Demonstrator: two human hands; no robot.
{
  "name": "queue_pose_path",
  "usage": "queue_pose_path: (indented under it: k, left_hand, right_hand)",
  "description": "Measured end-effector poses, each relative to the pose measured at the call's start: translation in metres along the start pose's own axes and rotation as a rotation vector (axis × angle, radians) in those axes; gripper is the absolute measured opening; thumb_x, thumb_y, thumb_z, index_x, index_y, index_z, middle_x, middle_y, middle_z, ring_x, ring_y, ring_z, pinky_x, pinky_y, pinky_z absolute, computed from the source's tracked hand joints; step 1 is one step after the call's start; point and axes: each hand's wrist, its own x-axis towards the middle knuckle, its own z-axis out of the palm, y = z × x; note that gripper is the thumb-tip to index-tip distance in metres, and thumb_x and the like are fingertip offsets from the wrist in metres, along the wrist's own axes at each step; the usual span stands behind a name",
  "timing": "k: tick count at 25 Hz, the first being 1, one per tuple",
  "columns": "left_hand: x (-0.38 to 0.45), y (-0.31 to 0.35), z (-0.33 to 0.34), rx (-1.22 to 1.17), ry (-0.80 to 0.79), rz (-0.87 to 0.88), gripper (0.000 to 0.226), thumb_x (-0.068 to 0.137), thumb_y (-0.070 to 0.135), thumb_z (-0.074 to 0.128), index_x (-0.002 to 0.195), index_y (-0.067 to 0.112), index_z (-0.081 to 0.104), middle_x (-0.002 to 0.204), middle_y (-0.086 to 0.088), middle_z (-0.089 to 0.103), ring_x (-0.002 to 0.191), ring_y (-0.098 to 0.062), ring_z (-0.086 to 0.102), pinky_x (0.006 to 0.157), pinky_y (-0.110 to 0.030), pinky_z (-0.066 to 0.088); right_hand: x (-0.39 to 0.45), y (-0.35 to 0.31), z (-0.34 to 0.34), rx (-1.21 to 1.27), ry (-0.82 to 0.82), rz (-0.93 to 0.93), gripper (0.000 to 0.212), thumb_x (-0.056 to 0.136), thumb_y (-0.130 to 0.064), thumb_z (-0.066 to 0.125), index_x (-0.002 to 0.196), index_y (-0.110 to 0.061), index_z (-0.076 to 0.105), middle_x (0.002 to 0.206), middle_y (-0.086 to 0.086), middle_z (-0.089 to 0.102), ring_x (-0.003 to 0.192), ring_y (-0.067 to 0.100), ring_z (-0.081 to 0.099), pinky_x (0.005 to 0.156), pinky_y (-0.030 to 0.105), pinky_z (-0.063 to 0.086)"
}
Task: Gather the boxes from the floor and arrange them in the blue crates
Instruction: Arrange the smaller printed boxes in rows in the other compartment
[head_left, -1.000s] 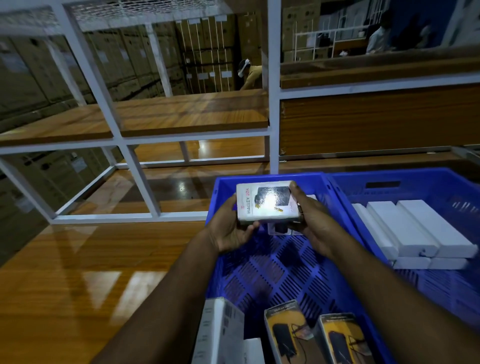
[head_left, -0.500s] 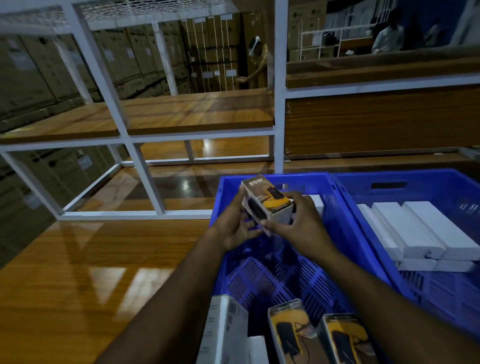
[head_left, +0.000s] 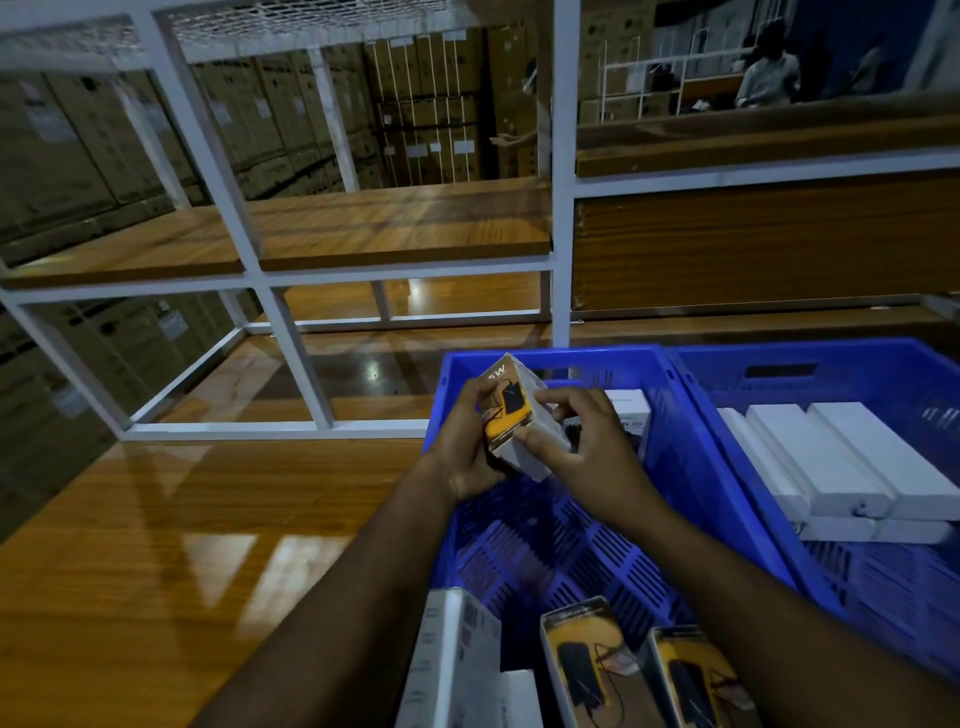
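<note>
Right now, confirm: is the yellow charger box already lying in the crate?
No: both hands, left hand and right hand, hold the charger box above the blue crate.

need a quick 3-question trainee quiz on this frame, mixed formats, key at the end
1. True or false: both hands grip the orange-and-white box above the left blue crate.
2. Which crate holds the row of plain white boxes? A) left crate B) right blue crate C) neither
3. Fill in: at the left crate's near end, two boxes with orange fronts stand right of a ____ box.

Key: 1 true; 2 B; 3 white. The left hand and right hand both hold it.
</note>
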Motion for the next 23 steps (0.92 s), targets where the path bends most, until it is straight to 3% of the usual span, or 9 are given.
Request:
queue_pose_path:
  k: [4,7,10,12,15,17,19,23]
  left_hand:
    - [0.008,-0.003,-0.006,0.193,0.157,0.031,0.044,0.090,0.036,0.061,0.124,0.007,0.065,0.114,-0.017,0.069,0.095,-0.029,0.066,0.076,-0.039,0.056]
    - [0.019,-0.013,-0.009,0.432,0.376,0.168,0.032,0.083,0.018,0.077,0.113,0.009,0.068,0.114,-0.016,0.072,0.094,-0.026,0.069,0.067,-0.030,0.053]
    - [0.031,-0.022,-0.008,0.580,0.470,0.181,0.049,0.075,0.011,0.086,0.118,0.001,0.066,0.115,-0.018,0.071,0.090,-0.025,0.068,0.061,-0.030,0.057]
    - [0.043,-0.021,-0.009,0.869,0.595,0.156,0.069,0.064,0.025,0.094,0.121,0.006,0.060,0.118,-0.014,0.069,0.097,-0.023,0.065,0.073,-0.035,0.061]
    - [0.054,-0.015,0.004,1.309,0.755,0.104,0.098,0.056,0.053,0.091,0.132,0.012,0.045,0.132,-0.007,0.055,0.130,-0.029,0.045,0.098,-0.039,0.049]
    - [0.059,-0.012,0.012,1.330,0.791,0.157,0.099,0.058,0.053,0.090,0.134,0.011,0.041,0.136,-0.008,0.052,0.134,-0.031,0.041,0.099,-0.042,0.048]
    - [0.066,-0.014,0.011,1.235,0.781,0.222,0.096,0.061,0.045,0.092,0.133,0.009,0.039,0.136,-0.012,0.052,0.128,-0.032,0.050,0.097,-0.045,0.050]
    - [0.082,-0.025,-0.005,1.171,0.789,0.136,0.098,0.063,0.033,0.093,0.133,0.004,0.031,0.135,-0.017,0.054,0.123,-0.037,0.057,0.096,-0.046,0.052]
  right_hand:
    - [0.006,0.008,0.000,0.034,-0.027,0.257,0.029,0.095,-0.028,0.062,0.122,-0.020,0.057,0.120,0.003,0.056,0.106,0.019,0.057,0.091,0.041,0.051]
    - [0.009,0.013,-0.008,-0.006,0.096,0.395,0.016,0.094,-0.022,0.060,0.110,-0.018,0.060,0.100,-0.001,0.061,0.089,0.019,0.060,0.078,0.038,0.051]
    - [0.014,0.019,-0.018,0.004,0.223,0.473,0.006,0.094,-0.025,0.059,0.099,-0.022,0.061,0.094,-0.005,0.063,0.083,0.016,0.060,0.074,0.036,0.052]
    - [0.018,0.022,-0.021,0.002,0.257,0.512,0.007,0.093,-0.024,0.060,0.097,-0.020,0.063,0.096,-0.002,0.066,0.082,0.015,0.060,0.065,0.030,0.048]
    - [0.024,0.025,-0.021,0.014,0.264,0.543,0.010,0.094,-0.024,0.060,0.099,-0.017,0.065,0.096,-0.001,0.066,0.078,0.013,0.057,0.055,0.024,0.039]
    - [0.026,0.026,-0.022,0.018,0.264,0.549,0.009,0.094,-0.024,0.060,0.098,-0.018,0.065,0.096,-0.002,0.066,0.078,0.012,0.058,0.057,0.025,0.041]
    - [0.027,0.027,-0.023,0.023,0.264,0.551,0.008,0.094,-0.024,0.060,0.096,-0.018,0.065,0.095,-0.003,0.066,0.079,0.013,0.058,0.062,0.028,0.042]
    - [0.025,0.027,-0.022,-0.009,0.231,0.549,0.009,0.095,-0.024,0.058,0.092,-0.019,0.064,0.087,-0.007,0.064,0.079,0.015,0.059,0.065,0.029,0.044]
